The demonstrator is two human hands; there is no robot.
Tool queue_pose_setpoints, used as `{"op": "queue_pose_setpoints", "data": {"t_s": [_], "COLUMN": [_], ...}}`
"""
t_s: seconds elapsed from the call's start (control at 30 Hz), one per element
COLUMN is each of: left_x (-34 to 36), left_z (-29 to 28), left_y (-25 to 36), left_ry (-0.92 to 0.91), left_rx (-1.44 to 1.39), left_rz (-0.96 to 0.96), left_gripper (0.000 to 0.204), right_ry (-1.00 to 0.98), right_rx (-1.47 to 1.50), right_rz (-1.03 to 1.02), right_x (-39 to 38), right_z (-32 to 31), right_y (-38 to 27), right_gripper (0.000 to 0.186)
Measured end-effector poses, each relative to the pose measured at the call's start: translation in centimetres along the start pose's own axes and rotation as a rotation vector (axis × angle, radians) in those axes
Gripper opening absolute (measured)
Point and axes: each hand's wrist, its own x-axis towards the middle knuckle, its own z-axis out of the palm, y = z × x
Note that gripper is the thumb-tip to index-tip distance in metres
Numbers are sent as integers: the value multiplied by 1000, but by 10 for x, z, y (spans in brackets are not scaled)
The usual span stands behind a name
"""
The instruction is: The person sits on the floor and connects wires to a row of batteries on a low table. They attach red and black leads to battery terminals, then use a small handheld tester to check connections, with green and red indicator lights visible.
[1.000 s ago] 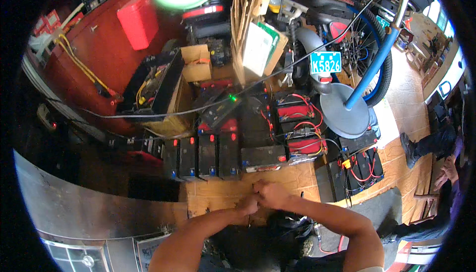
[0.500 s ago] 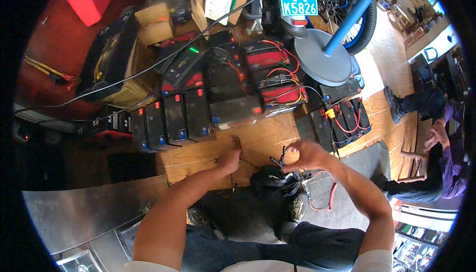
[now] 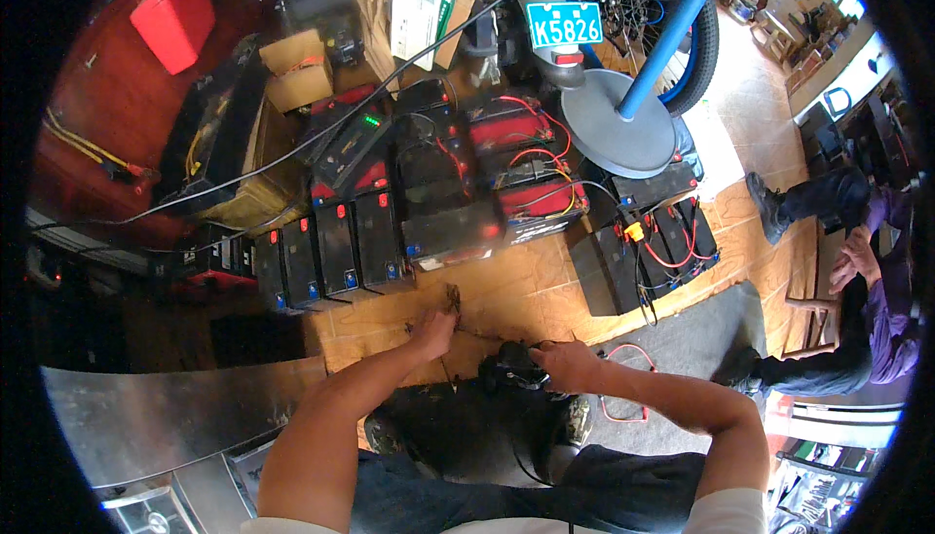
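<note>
My left hand is closed on a small dark part with thin wire, low over the tiled floor. My right hand, to its right, grips a black object whose details are too dark to make out. A thin wire runs between the two hands. Beneath them lies a dark mass between my knees, hard to tell apart. A red cable loop lies on the grey mat beside my right forearm.
Rows of black batteries and a wired battery group stand ahead. Behind are cardboard boxes, a red bin, a grey disc base and a bicycle wheel. A seated person is at the right; a metal surface at lower left.
My hands, together a second ago, have parted. My right hand has since moved down and left onto the black object. The head view has tilted, shifting the batteries up the picture.
</note>
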Motion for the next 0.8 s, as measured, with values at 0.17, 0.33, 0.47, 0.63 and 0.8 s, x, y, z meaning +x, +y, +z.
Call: {"op": "queue_pose_setpoints", "data": {"t_s": [0.17, 0.33, 0.47, 0.63, 0.8], "left_x": [12, 11, 8, 11, -1], "left_z": [10, 20, 14, -13, -39], "left_y": [1, -5, -11, -36, -75], "left_ry": [-124, -61, 67, -181, -293], "left_rx": [148, 56, -187, -420, -435], "left_rz": [-41, -6, -16, -107, -129], "left_gripper": [18, 23, 33, 32, 39], "right_ry": [-170, -10, 183, 957, 1416], "right_rx": [-23, 288, 307, 357, 513], "right_rz": [40, 61, -30, -191, -716], "right_x": [-1, -3, -9, -49, -106], "right_z": [-21, -88, -149, -261, -353], "right_y": [-6, 12, 5, -47, -106], "right_gripper": [57, 47, 40, 21, 51]}}
